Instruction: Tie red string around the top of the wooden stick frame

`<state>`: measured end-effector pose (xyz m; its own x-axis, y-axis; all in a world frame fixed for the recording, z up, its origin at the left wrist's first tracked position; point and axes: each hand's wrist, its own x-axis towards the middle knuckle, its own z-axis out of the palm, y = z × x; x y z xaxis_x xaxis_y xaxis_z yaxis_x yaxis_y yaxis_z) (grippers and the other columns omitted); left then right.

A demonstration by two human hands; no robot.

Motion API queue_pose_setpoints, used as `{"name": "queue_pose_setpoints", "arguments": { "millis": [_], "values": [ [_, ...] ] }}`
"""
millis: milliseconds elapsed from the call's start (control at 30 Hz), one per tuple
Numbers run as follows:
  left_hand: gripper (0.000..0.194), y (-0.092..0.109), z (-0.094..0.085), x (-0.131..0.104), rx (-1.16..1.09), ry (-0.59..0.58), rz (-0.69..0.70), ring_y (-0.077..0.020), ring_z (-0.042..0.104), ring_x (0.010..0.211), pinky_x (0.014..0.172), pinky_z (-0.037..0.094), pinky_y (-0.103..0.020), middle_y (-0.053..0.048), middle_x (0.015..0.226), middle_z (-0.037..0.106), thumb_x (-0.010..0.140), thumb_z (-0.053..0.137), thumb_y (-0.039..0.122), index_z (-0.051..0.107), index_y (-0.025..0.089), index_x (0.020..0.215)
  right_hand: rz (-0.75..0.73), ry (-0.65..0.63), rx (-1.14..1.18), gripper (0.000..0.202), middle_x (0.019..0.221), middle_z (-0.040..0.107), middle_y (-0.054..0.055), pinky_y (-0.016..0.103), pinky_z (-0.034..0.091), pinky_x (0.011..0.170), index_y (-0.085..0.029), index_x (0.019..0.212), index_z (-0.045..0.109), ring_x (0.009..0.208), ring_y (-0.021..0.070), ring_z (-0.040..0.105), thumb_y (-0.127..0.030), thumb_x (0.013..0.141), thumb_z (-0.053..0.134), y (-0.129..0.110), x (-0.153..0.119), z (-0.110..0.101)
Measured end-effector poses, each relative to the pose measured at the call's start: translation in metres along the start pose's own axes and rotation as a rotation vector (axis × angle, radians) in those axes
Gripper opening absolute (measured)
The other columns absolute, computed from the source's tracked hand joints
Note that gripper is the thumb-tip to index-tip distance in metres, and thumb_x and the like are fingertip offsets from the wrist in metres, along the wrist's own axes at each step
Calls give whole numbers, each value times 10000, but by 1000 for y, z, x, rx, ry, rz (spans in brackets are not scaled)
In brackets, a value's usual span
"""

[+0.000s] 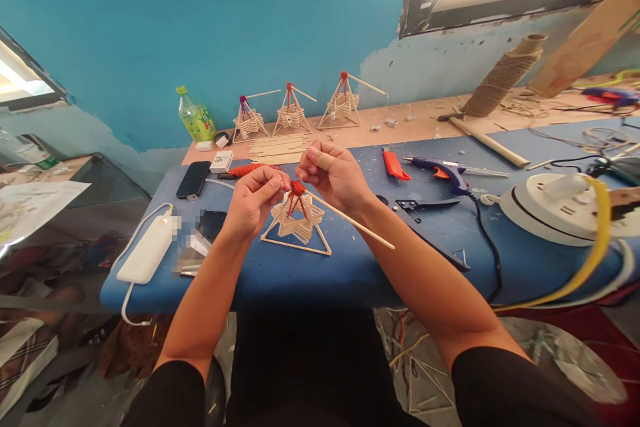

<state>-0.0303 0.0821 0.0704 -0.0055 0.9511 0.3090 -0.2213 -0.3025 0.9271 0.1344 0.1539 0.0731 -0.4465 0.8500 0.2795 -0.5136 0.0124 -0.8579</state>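
A small wooden stick frame [300, 225] stands on the blue mat, with a star-shaped lattice inside, red cord wound round its peak [297, 188] and a long stick [350, 219] slanting down to the right. At the left side of the peak, my left hand [256, 199] has thumb and forefinger pinched together. My right hand [331, 170] is just above and right of the peak, its fingers curled and thumb pressed to the forefinger. Whatever either pinch holds is too small to make out.
Three similar frames [290, 113] stand at the back beside a bottle [195, 117] and loose sticks [279, 148]. Left are a phone [193, 179] and white power bank [146, 250]. Right are a red cutter [396, 165], glue gun [445, 172], scissors [425, 204] and power strip [545, 208].
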Motion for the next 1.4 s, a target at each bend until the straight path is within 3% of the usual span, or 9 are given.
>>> {"name": "queue_pose_setpoints", "arguments": {
  "millis": [133, 267, 367, 467, 667, 800, 1000, 1233, 1400],
  "values": [
    [431, -2, -1, 1, 19, 16, 4, -84, 382, 577, 559, 336, -292, -44, 789, 700, 741, 943, 554, 698, 200, 708, -8, -19, -43, 598, 654, 481, -57, 269, 351, 584, -232, 690, 502, 649, 109, 535, -591, 712, 979, -2, 0, -2],
    [306, -6, -4, 2, 65, 76, 67, -91, 443, 583, 559, 397, -295, -64, 876, 792, 804, 914, 502, 804, 217, 789, -43, -62, -71, 530, 694, 590, -26, 278, 477, 655, -216, 687, 617, 714, 122, 610, -595, 725, 984, -3, 1, -8],
    [130, -7, -6, 1, 118, 90, 131, -124, 629, 704, 646, 520, -301, -70, 1011, 852, 849, 879, 350, 872, 248, 929, -86, -95, -97, 395, 811, 717, 9, 302, 576, 760, -206, 804, 756, 811, 144, 697, -500, 712, 1004, -2, 1, -13],
    [89, -6, -2, -1, 221, 136, 173, -182, 779, 898, 760, 618, -324, -73, 1031, 868, 871, 840, 267, 873, 240, 949, -156, -55, -150, 317, 859, 770, 16, 322, 608, 753, -217, 837, 770, 822, 161, 737, -406, 713, 992, 1, -1, -15],
    [363, 4, 14, -2, 300, 264, 150, -204, 816, 796, 683, 625, -314, -54, 872, 856, 818, 913, 323, 764, 195, 1124, -217, 56, -164, 465, 997, 821, 19, 357, 650, 840, -241, 1039, 764, 843, 162, 765, -334, 671, 1032, 0, -5, -12],
    [440, 15, 17, 0, 417, 276, 139, -199, 802, 725, 644, 606, -302, -41, 821, 835, 806, 929, 295, 682, 184, 1151, -278, 12, -248, 316, 1113, 792, 61, 377, 652, 874, -222, 810, 807, 926, 177, 748, -429, 706, 1022, -6, -7, -12],
    [620, 27, 20, 9, 481, 175, 94, -202, 793, 660, 624, 610, -294, -21, 759, 817, 762, 943, 240, 611, 187, 1284, -276, -121, -302, 373, 1199, 746, 80, 393, 662, 888, -226, 765, 774, 956, 180, 719, -537, 779, 980, -13, -12, -7],
    [828, 32, 17, 15, 466, 44, 64, -214, 795, 674, 618, 599, -284, -32, 765, 818, 708, 1014, 331, 597, 181, 1408, -319, -26, -311, 300, 822, 743, 18, 380, 644, 779, -224, 800, 749, 770, 170, 702, -439, 791, 957, -6, -13, 0],
    [938, 33, 11, 16, 403, 13, 13, -210, 776, 648, 577, 576, -283, -47, 800, 831, 710, 1006, 324, 576, 185, 1532, -358, 123, -350, 411, 816, 737, -9, 356, 630, 748, -238, 953, 722, 758, 165, 711, -437, 721, 997, -1, -15, 4]
  ]
}}
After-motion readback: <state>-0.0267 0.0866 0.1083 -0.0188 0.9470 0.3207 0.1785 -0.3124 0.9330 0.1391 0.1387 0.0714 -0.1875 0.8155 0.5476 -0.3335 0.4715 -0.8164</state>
